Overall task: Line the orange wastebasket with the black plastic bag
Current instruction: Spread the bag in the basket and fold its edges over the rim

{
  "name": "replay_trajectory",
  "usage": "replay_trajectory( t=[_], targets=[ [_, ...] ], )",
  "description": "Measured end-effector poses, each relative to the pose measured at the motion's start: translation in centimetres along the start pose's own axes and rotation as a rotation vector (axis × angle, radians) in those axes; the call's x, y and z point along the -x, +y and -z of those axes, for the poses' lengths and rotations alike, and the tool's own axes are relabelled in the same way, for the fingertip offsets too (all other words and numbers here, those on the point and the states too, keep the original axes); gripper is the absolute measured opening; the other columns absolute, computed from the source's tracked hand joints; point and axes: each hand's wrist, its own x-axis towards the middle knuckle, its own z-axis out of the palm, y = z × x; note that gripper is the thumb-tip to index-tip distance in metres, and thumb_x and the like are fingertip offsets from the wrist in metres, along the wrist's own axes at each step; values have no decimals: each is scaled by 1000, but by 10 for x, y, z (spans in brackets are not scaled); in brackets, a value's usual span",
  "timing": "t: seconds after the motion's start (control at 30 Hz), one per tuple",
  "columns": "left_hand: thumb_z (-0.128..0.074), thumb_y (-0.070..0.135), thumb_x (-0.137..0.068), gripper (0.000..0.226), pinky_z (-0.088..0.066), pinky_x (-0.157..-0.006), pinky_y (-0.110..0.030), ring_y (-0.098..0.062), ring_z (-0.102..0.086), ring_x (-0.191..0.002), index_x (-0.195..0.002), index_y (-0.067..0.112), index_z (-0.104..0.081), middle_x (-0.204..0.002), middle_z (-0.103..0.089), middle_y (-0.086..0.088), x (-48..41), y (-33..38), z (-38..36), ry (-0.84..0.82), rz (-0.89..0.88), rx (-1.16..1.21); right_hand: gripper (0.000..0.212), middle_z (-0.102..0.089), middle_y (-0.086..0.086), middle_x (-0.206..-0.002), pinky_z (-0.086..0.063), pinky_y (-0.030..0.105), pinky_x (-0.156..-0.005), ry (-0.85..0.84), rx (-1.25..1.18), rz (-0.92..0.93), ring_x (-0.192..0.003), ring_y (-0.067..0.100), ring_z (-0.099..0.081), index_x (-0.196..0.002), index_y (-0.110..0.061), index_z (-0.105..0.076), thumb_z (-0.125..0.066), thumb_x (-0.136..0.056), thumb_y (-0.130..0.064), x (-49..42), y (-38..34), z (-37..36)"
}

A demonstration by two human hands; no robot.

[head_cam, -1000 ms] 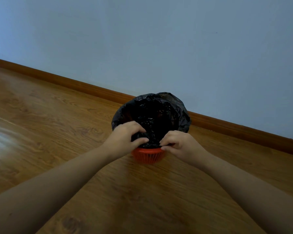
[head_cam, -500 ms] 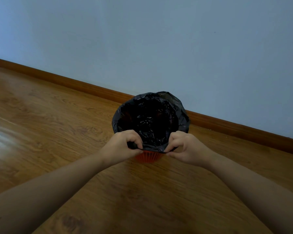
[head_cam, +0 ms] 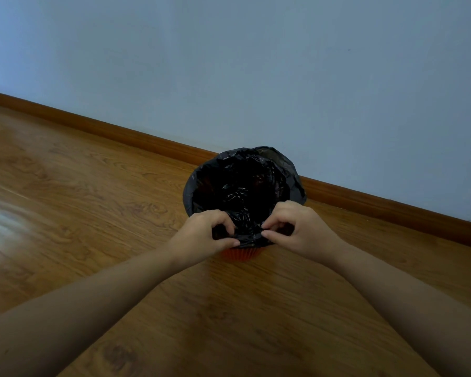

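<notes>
The orange wastebasket (head_cam: 242, 254) stands on the wooden floor close to the wall; only a strip of its ribbed near side shows below the bag. The black plastic bag (head_cam: 242, 183) sits inside it, its mouth folded over the rim all around. My left hand (head_cam: 204, 236) pinches the bag's edge at the near rim on the left. My right hand (head_cam: 297, 229) pinches the same edge just to the right, thumb and fingertips closed on the plastic. The two hands are a short gap apart.
Glossy wooden floor (head_cam: 93, 213) spreads left and toward me. A brown skirting board (head_cam: 378, 205) runs along the pale blue wall (head_cam: 256, 63) just behind the basket.
Both hands have shifted slightly inward along the near rim, and the bag edge now covers more of the basket's near side, leaving less orange showing.
</notes>
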Motion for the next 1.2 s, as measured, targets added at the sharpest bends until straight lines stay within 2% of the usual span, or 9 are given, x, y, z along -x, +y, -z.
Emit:
replay_trajectory(
  t=[0.13, 0.23, 0.37, 0.5, 0.67, 0.8, 0.97, 1.13, 1.2],
  targets=[
    [-71, 31, -73, 30, -33, -90, -30, -9, -48, -97, -99, 27, -57, -101, -54, 9, -7, 4, -9, -24, -100, -262, 19, -61, -1, -92, -37, 31, -82, -117, 225, 70, -88, 16, -52, -95, -21, -66, -68, -79, -30, -9, 1, -7],
    [-66, 30, -77, 27, -23, -87, -26, -11, -43, -100, -103, 25, -58, -104, -52, 5, -9, 4, -17, -55, -123, -334, 22, -60, 1, -95, -33, 30, -85, -211, 280, 49, -91, 17, -49, -99, -20, -65, -65, -80, -32, -12, 5, -13],
    [-62, 23, -80, 18, -36, -87, -34, -17, -49, -98, -98, 21, -60, -99, -55, 0, -9, 1, -20, -75, -123, -322, 16, -59, 1, -91, -41, 32, -79, -224, 296, 57, -87, 16, -49, -91, -18, -64, -64, -81, -30, -14, 6, -14],
    [-63, 11, -77, 17, -44, -78, -37, -19, -53, -88, -93, 16, -63, -90, -57, -1, -4, 0, -22, -9, -162, -271, 13, -58, 0, -86, -34, 27, -73, -178, 379, 137, -80, 18, -50, -86, -17, -60, -64, -79, -26, -12, 6, -19],
    [-60, 4, -70, 25, -32, -76, -30, -18, -53, -90, -91, 18, -62, -89, -54, 6, -6, -2, -23, 14, -141, -237, 11, -57, 1, -79, -39, 32, -76, -114, 434, 182, -75, 19, -52, -82, -16, -58, -64, -77, -24, -12, 8, -19],
    [-61, 3, -70, 31, -31, -82, -32, -14, -52, -96, -94, 23, -63, -95, -59, 6, -8, -7, -18, -12, -112, -213, 13, -57, -2, -80, -37, 29, -78, -102, 435, 166, -76, 17, -51, -82, -18, -57, -65, -76, -26, -12, 14, -15],
    [-60, 1, -71, 33, -26, -81, -29, -11, -52, -95, -91, 26, -64, -90, -52, 15, -7, -14, -8, 0, -97, -204, 11, -56, -3, -78, -32, 25, -75, -56, 438, 120, -74, 16, -50, -78, -18, -56, -66, -75, -24, -10, 24, -7],
    [-56, -4, -70, 33, -28, -82, -29, -16, -53, -94, -89, 23, -64, -92, -58, 8, -9, -22, 3, 6, -117, -249, 13, -57, -2, -78, -35, 27, -74, -43, 436, 98, -74, 17, -51, -77, -18, -58, -69, -75, -26, -12, 27, -6],
    [-59, 3, -71, 31, -27, -85, -27, -16, -51, -97, -95, 24, -61, -96, -58, 6, -11, -24, 6, -13, -106, -295, 14, -57, -1, -76, -34, 27, -73, -34, 416, 100, -72, 17, -50, -76, -17, -58, -70, -74, -24, -14, 24, -9]
  ],
)
